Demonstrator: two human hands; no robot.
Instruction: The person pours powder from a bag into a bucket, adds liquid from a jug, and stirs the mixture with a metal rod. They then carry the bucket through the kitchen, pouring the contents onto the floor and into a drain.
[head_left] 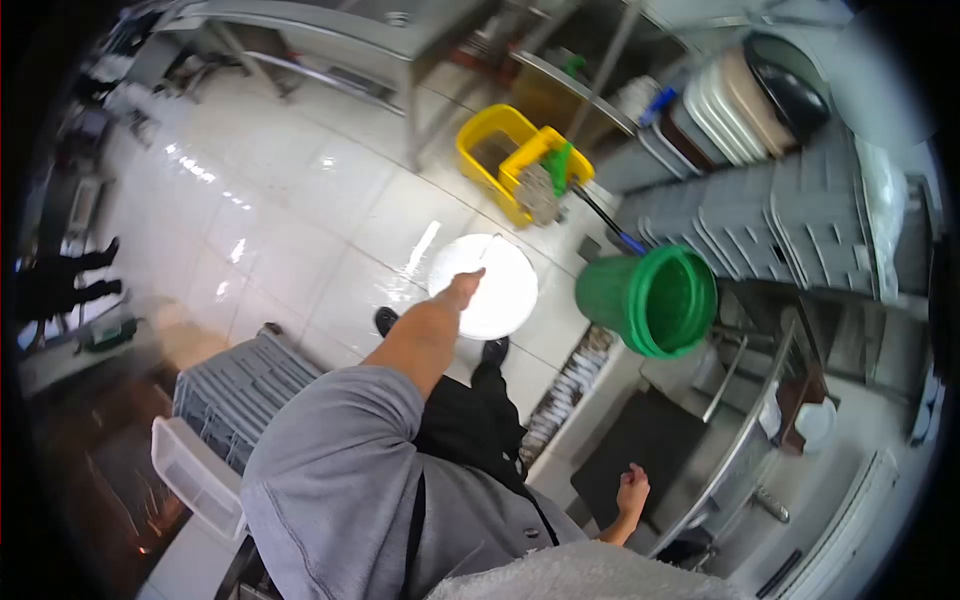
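A round white bucket [503, 300] is in front of my legs, above the tiled floor. My left hand [463, 289] is closed at its upper side, where a thin wire handle [487, 252] shows. My left arm reaches straight down to it. Off to the right, my right hand [632, 490] hangs with loosely bent fingers and nothing in it. Beneath that hand, in this view, lies a dark mat [640, 455] beside the metal sink unit.
A green bin [642, 302] stands right of the bucket. Beyond are a yellow mop bucket [497, 135] with a mop head [538, 193] and stacked grey crates [740, 230]. Grey stacked trays [240, 385] are on the left. The tiles [270, 200] shine. Another person's dark-clothed legs [70, 285] show far left.
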